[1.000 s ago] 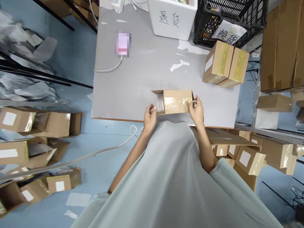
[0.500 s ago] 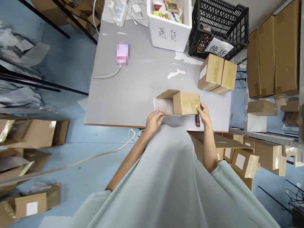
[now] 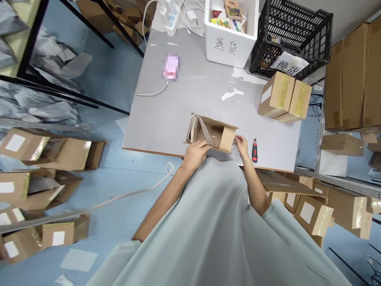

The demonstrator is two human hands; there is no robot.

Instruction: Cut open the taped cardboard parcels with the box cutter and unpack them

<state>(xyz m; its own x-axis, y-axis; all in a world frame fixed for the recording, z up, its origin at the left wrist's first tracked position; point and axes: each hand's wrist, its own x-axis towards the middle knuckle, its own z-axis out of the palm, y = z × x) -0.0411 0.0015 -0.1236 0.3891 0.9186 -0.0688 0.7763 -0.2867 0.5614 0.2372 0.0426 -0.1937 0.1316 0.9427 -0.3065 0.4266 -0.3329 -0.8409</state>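
In the head view, a small cardboard box (image 3: 228,139) stands with its top open at the table's front edge. A pale, bent sheet or flap (image 3: 203,128) leans inside its left half; what lies beneath cannot be made out. My left hand (image 3: 195,154) is closed on the box's near edge, by the lower end of that pale piece. Close to the box's right end, my right hand (image 3: 242,145) has its fingers pinched together; anything between them is too small to see. To its right lies a red and black box cutter (image 3: 254,151).
Two taped boxes (image 3: 282,97) stand at the right of the grey table (image 3: 154,123). Behind them are a black crate (image 3: 291,31) and a white bin (image 3: 230,45) of small packets. A blurred device (image 3: 172,66) with a cable lies left. Cartons (image 3: 70,149) line the floor.
The box's top has opened, showing its inside and the pale piece. My right hand has come off the box's right corner. The view has shifted left.
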